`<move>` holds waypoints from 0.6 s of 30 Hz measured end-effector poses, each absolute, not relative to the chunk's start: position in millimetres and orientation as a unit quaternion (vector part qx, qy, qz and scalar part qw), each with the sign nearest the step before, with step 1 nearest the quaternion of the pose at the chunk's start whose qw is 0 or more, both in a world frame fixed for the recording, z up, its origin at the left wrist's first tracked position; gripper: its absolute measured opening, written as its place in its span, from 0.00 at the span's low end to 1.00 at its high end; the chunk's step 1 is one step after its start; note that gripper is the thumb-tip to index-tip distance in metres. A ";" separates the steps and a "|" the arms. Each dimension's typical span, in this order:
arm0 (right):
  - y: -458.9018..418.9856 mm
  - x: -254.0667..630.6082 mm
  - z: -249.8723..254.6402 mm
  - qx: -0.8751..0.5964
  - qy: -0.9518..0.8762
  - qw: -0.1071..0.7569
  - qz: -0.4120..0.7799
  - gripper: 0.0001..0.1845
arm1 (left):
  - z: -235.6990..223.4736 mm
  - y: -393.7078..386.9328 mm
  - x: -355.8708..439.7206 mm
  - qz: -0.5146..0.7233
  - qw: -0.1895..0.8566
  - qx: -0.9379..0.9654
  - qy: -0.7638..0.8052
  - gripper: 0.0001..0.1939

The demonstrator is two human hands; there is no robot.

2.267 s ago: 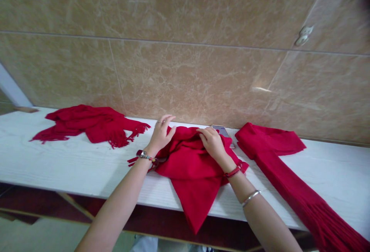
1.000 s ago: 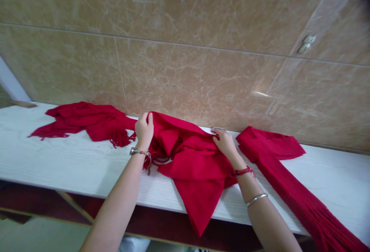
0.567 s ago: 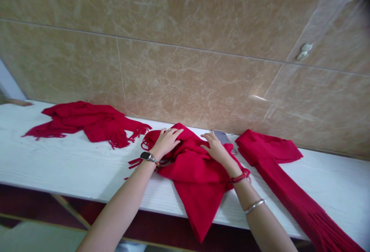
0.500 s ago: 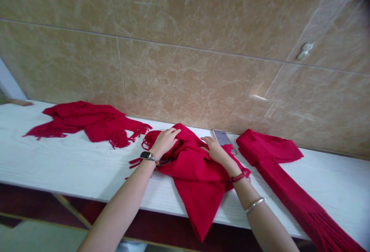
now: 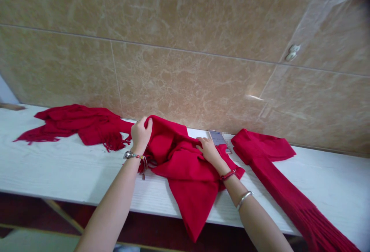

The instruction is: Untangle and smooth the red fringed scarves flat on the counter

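A rumpled red scarf [image 5: 187, 167] lies in front of me, one pointed corner hanging over the shelf's front edge. My left hand [image 5: 141, 134] is closed on its upper left edge and holds that edge raised. Fingers bent, my right hand [image 5: 208, 149] grips the cloth near the middle of the same scarf. Fringe shows below my left wrist, partly hidden. To the left rests a second crumpled red scarf [image 5: 78, 122] with fringed ends. A third red scarf [image 5: 274, 178], folded over into a long strip, lies on the right, its fringe toward the lower right.
The scarves lie on a long white shelf [image 5: 58, 171] against a tan marbled tile wall [image 5: 173, 78]. A phone [image 5: 217, 137] lies behind my right hand, partly covered by cloth. A small whitish fixture [image 5: 293, 52] is on the wall. Below the shelf is a dark red space with a frame.
My left hand has moved left and up, from resting on the scarf to pulling its edge outward. My right hand's fingers have curled onto the cloth. The view has shifted slightly.
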State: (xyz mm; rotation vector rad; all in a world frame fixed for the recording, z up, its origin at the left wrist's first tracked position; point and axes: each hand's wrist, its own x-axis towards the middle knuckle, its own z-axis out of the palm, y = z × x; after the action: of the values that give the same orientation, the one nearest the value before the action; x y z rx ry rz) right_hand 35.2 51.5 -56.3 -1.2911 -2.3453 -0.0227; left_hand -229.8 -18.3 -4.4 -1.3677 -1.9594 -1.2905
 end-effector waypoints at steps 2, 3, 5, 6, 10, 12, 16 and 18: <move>48.4 34.6 -49.9 -0.485 -0.846 0.221 0.015 0.13 | -6.0 -18.8 -234.8 -0.431 0.225 -0.461 -0.742 0.12; 46.7 34.4 -46.3 -0.486 -0.844 0.228 0.020 0.13 | -8.0 -18.4 -234.4 -0.414 0.233 -0.466 -0.746 0.12; 42.5 33.3 -39.7 -0.465 -0.846 0.262 0.025 0.12 | -13.3 -16.9 -226.6 -0.385 0.249 -0.526 -0.716 0.19; 40.0 32.2 -36.9 -0.442 -0.850 0.283 0.033 0.11 | -16.0 -16.2 -219.8 -0.370 0.247 -0.580 -0.682 0.23; 26.2 24.8 -29.7 -0.356 -0.859 0.359 0.083 0.05 | -23.7 -14.8 -187.0 -0.281 0.141 -0.808 -0.499 0.28; 19.4 20.8 -27.6 -0.339 -0.847 0.398 0.094 0.05 | -25.4 -14.2 -176.4 -0.243 0.085 -0.852 -0.456 0.24; 13.9 18.3 -24.9 -0.316 -0.832 0.448 0.088 0.07 | -26.1 -12.4 -174.4 -0.320 0.049 -0.818 -0.476 0.16; 16.5 20.8 -24.1 -0.324 -0.835 0.437 0.078 0.07 | -24.8 -11.9 -179.8 -0.404 0.048 -0.763 -0.502 0.16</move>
State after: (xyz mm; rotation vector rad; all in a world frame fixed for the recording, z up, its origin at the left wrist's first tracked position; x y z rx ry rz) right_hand 20.8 16.5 -24.1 -0.8050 -2.0778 0.1935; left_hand -179.8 -11.9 -24.8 -2.3274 -1.5318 -1.2314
